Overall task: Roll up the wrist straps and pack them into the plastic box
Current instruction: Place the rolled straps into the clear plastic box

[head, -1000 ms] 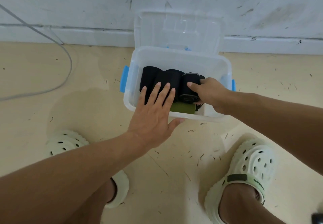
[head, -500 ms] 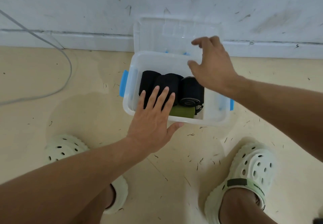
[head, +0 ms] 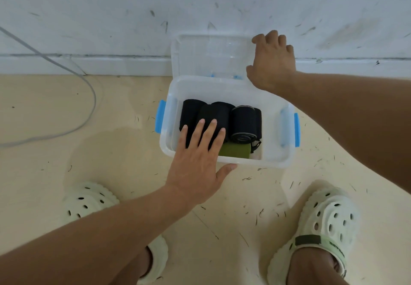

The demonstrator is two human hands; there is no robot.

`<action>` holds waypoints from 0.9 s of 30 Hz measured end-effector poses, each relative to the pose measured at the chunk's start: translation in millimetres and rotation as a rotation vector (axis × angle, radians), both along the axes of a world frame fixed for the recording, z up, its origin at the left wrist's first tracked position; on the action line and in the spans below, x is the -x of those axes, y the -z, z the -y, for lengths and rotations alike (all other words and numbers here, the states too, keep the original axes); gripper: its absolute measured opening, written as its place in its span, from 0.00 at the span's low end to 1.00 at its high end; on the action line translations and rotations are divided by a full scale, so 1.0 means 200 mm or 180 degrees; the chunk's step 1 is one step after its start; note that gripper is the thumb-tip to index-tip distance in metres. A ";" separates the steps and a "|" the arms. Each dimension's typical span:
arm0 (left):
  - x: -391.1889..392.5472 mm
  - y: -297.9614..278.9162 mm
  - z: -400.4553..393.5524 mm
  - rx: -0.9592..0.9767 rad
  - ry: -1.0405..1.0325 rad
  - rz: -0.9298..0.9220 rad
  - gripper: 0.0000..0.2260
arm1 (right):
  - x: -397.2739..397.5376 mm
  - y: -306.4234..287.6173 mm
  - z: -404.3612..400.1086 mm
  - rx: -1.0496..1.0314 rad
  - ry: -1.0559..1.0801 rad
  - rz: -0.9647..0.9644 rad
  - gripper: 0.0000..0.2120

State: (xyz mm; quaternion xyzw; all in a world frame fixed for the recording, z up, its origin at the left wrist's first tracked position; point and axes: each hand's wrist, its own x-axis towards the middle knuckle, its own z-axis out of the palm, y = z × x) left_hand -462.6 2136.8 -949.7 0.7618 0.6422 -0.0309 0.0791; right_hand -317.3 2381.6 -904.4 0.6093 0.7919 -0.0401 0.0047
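Black rolled fabric wrist straps (head: 224,119) and one olive-green roll (head: 235,151) are being kept inside the clear rectangular plastic box (head: 275,162) with blue side latches, which is standing on the scuffed beige floor (head: 111,162) against the white wall (head: 133,6). They are being pressed by the flat, straight fingers of the left hand (head: 198,164), which partly cover them. The upright transparent hinged lid (head: 206,55) is now being gripped at its top right corner by the right hand (head: 272,62), raised from mid-air half a second earlier, with a grey cable (head: 89,89) and pale green perforated clogs (head: 322,224) lying nearby.

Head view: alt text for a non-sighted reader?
A clear plastic box on the floor holds rolled black wrist straps and a green one. The left hand lies flat over them; the right hand takes the open lid by its edge.
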 end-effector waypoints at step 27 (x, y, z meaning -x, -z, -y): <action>0.06 -0.08 -0.08 -0.0219 -0.0514 0.1624 0.40 | -0.08 -0.11 0.15 -0.0400 -0.0417 -0.1088 0.10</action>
